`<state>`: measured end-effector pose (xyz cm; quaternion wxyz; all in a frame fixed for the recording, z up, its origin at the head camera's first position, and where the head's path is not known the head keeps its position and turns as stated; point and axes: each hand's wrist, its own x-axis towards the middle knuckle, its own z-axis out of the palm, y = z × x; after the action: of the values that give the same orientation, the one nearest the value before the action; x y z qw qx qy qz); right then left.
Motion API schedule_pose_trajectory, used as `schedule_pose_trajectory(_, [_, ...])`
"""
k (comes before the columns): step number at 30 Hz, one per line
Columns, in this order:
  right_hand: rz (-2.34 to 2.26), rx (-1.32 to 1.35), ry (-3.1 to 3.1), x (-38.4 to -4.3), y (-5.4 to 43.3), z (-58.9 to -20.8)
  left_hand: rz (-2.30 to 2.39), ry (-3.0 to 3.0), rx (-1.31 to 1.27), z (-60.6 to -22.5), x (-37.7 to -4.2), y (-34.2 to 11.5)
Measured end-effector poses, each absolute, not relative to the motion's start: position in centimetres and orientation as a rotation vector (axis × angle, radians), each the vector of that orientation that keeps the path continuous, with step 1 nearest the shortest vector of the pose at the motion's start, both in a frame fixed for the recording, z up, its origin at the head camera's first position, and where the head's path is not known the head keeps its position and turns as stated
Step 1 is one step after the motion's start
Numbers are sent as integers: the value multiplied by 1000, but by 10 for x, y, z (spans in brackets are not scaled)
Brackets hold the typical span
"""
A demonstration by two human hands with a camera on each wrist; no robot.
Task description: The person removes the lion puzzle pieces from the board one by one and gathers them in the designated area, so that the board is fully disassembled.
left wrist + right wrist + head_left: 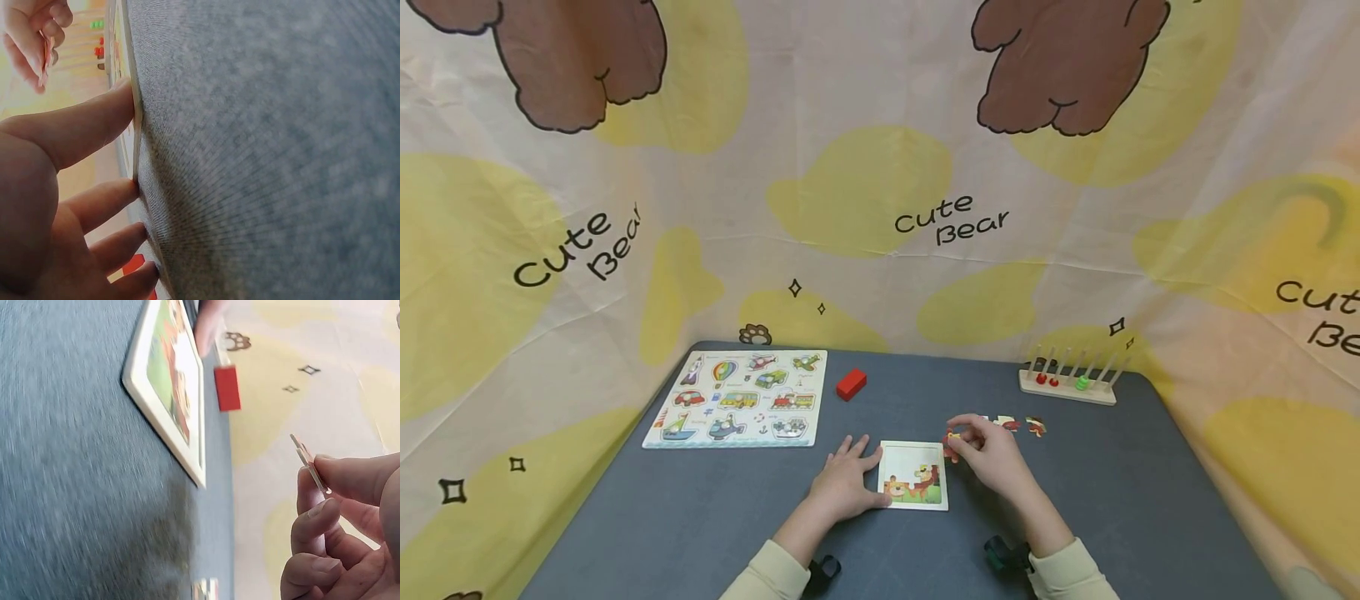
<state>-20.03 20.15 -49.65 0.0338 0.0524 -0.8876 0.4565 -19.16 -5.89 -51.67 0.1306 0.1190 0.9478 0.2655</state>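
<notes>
A small square jigsaw tray (897,460) with a white rim lies at the front middle; its lower part holds pieces with an animal picture, its upper part shows bare white. My left hand (841,485) spreads its fingers at the tray's left side, thumb on the lower left corner and index fingertip at the edge, as the left wrist view also shows. Between thumb and fingers, my right hand (997,460) pinches a thin red and yellow jigsaw piece (310,465), raised just beyond the tray's right edge. Loose jigsaw pieces (1036,427) lie behind that hand, partly hidden by it.
At the back left lies a large picture puzzle board (752,421) with vehicles. A red block (852,385) sits to its right. A wooden peg stand (1067,387) with red and green beads stands at the back right. A patterned cloth hangs behind the table.
</notes>
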Motion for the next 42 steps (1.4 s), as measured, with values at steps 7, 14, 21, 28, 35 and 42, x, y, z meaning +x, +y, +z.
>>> schedule_pose_trajectory(7, [1438,94,-2713,-201,220,-490,772,2750,342,-516,-191,-59])
schedule_pose_trajectory(14, [1454,29,-2705,-203,239,-491,768,2741,343,-516,-191,-59])
schedule_pose_trajectory(21, [1403,-17,-2738,-206,255,-497,764,2736,343,-514,-191,-58])
schedule_pose_trajectory(28, [1392,-11,-2741,-209,270,-500,763,2740,333,-514,-191,-58])
schedule_pose_trajectory(35, [1347,-48,-2774,-213,281,-501,756,2741,338,-515,-192,-59])
schedule_pose_trajectory(42, [1314,-89,-2828,-215,291,-508,757,2743,343,-515,-192,-59])
